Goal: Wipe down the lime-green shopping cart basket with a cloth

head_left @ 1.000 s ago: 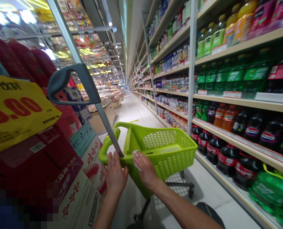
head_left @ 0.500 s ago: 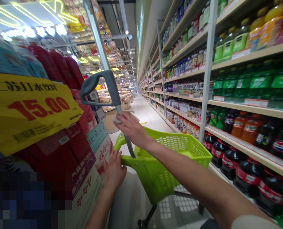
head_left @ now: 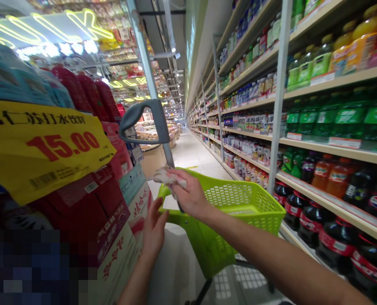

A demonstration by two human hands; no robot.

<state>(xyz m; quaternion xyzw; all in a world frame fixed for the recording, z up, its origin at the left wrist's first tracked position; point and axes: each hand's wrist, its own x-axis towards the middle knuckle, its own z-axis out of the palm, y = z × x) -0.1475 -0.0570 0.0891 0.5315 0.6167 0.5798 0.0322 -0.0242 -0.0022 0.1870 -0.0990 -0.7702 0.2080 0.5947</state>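
Note:
A lime-green plastic shopping cart (head_left: 213,237) stands in front of me. A silver metal pole (head_left: 145,55) with a grey loop handle (head_left: 163,123) rises at its near left corner. My right hand (head_left: 191,195) is closed on a crumpled whitish wipe (head_left: 169,176) at the lower part of the pole, which it partly hides. My left hand (head_left: 154,228) is beside the cart's near left corner, thumb and fingers apart, holding nothing. Whether its fingertips touch the green rim I cannot tell.
Shelves of bottled drinks (head_left: 341,114) run along the right side. Close on the left, stacked drink cartons (head_left: 112,237) carry a yellow price sign (head_left: 48,148). A pale tiled aisle (head_left: 191,148) stretches ahead between them.
My right hand has moved down the pole, and its fingers have gone from lying flat over the wipe to gripping it. My left hand has shifted slightly at the cart's corner.

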